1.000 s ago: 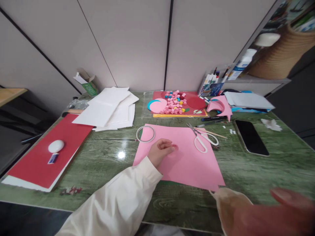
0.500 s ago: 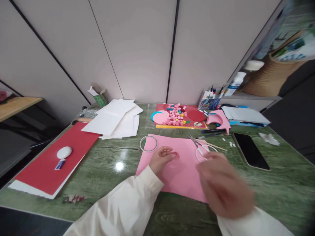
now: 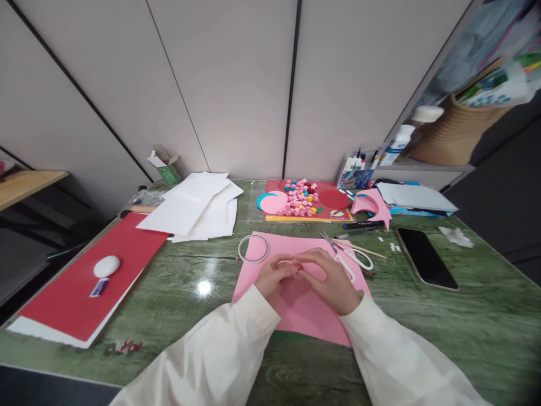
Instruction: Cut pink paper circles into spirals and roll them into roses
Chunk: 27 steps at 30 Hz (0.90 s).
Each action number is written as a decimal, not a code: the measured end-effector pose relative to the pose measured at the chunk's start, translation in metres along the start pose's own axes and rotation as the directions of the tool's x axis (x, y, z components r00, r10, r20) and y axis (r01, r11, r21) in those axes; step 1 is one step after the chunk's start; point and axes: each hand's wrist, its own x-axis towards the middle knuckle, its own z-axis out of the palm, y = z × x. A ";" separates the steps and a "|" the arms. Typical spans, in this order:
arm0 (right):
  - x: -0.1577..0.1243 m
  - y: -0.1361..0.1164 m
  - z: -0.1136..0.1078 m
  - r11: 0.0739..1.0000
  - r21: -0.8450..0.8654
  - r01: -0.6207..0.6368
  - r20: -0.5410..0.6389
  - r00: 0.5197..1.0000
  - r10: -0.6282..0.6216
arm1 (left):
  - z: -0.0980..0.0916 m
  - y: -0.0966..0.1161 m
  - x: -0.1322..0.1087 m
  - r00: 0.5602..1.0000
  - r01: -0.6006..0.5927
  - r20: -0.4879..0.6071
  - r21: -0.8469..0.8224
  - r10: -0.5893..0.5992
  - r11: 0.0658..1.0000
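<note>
A glossy green wood-grain tabletop (image 3: 181, 287) fills the lower frame. On it, at centre, lies a flat pink paper sheet (image 3: 304, 304), matte and roughly rectangular. At its upper left corner sits a thin white ring (image 3: 253, 248), partly on the sheet. Just right of the hands, white-handled scissors (image 3: 349, 258) rest across the sheet's upper right edge, with a thin wooden stick (image 3: 363, 248) beside them. Further right lies a dark phone (image 3: 426, 258), face up. At left, a long red board (image 3: 84, 282) carries a smooth white oval object (image 3: 106, 266). Behind it spreads a loose stack of white paper sheets (image 3: 196, 206). At centre back, a red card (image 3: 310, 200) bears a cluster of small pink, blue and yellow paper pieces. A woven basket (image 3: 459, 132) stands on a shelf in the upper right.

The left hand (image 3: 273, 276) and right hand (image 3: 332, 276) meet over the middle of the pink sheet, fingertips together, pinching a tiny pink piece (image 3: 297, 265) between them. The piece is small and mostly hidden by the fingers, so its shape cannot be told. Both wrists wear cream sleeves.
</note>
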 end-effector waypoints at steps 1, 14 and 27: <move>0.000 0.000 0.000 1.000 0.000 0.001 0.006 1.000 -0.001 | 0.001 0.001 -0.001 1.000 -0.003 -0.001 0.009 0.003 1.000; 0.001 0.004 -0.002 0.998 0.051 -0.036 0.056 0.998 0.033 | 0.003 0.002 -0.002 0.998 0.014 0.058 -0.012 -0.014 1.000; 0.000 0.010 -0.003 0.998 0.002 -0.064 0.038 0.997 0.064 | 0.010 0.010 -0.006 0.983 -0.157 -0.044 0.319 0.180 0.935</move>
